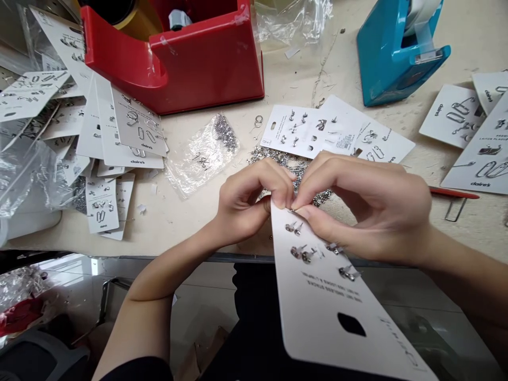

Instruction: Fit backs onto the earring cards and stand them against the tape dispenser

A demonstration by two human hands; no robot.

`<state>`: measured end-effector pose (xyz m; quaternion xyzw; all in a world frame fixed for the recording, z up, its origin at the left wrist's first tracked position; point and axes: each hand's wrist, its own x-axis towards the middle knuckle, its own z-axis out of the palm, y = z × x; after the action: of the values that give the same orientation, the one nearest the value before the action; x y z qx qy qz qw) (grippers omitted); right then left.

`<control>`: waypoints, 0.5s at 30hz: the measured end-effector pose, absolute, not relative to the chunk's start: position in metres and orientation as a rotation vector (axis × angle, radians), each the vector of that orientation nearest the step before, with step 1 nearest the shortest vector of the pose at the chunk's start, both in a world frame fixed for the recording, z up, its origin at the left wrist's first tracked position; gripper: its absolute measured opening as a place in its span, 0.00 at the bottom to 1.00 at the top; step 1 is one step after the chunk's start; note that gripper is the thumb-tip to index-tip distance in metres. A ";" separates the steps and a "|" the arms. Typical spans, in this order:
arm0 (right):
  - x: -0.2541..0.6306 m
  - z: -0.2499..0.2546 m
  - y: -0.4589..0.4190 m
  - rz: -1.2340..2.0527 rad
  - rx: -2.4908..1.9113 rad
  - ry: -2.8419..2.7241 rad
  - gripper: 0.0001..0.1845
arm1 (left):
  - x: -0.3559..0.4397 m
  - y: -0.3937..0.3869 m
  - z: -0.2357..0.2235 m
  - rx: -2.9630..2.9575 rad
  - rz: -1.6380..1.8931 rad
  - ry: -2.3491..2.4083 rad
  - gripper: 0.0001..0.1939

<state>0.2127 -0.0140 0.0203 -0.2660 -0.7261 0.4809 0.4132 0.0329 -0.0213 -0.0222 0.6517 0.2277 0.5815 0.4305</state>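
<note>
The left hand [254, 196] pinches the upper edge of a white rounded cardboard earring card [317, 317], while the right hand [365, 201] closes thumb and forefinger at that same edge; what lies between those fingertips is too hidden to tell. The card slants down from both hands toward the person's body, carrying paired silver metal studs [296, 227] and a dark slot.

Beyond the left hand lies a clear plastic bag with handwriting [198, 159], small silver metal pieces [226, 132] gathered in its far corner. Farther out stands a large red plastic tape dispenser [210, 63], holding a yellow round core [143, 24] and a small white-and-green object [179, 20]. Beyond the right hand stands a blue plastic tape dispenser [383, 58] with a roll of whitish tape [418, 13].

Well to the left of the left hand, crumpled clear plastic [27, 169] drapes over a white tub [24, 225]; its contents cannot be made out. Overlapping white jewellery cards [130, 116] heap beside it on the pale table [174, 222].

Just beyond the hands, which partly block it, spreads a loose pile of tiny silver pieces [273, 156], touching a flat white card with studs [305, 132]. To the right of the right hand lie a slim red rod [456, 193] and more white cards [486, 153].
</note>
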 end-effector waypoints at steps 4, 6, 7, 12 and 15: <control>0.215 0.023 -0.011 1.274 -0.664 -1.832 0.08 | 0.028 -0.018 -0.017 1.760 1.476 0.580 0.08; 0.217 0.024 -0.008 1.411 -0.657 -1.807 0.06 | 0.024 -0.015 -0.015 1.896 1.401 0.567 0.09; 0.217 0.025 -0.007 1.479 -0.657 -1.793 0.06 | 0.022 -0.013 -0.014 1.954 1.375 0.568 0.11; 0.220 0.026 -0.004 1.602 -0.685 -1.778 0.05 | 0.012 -0.014 -0.001 2.337 1.429 0.601 0.13; 0.221 0.026 -0.002 1.529 -0.697 -1.862 0.05 | 0.010 -0.028 0.016 2.488 1.241 0.825 0.13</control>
<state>0.2208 -0.0024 0.0260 -0.2642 -0.7055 0.5793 0.3113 0.0100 -0.0283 0.0158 0.8518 0.2823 0.4246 0.1204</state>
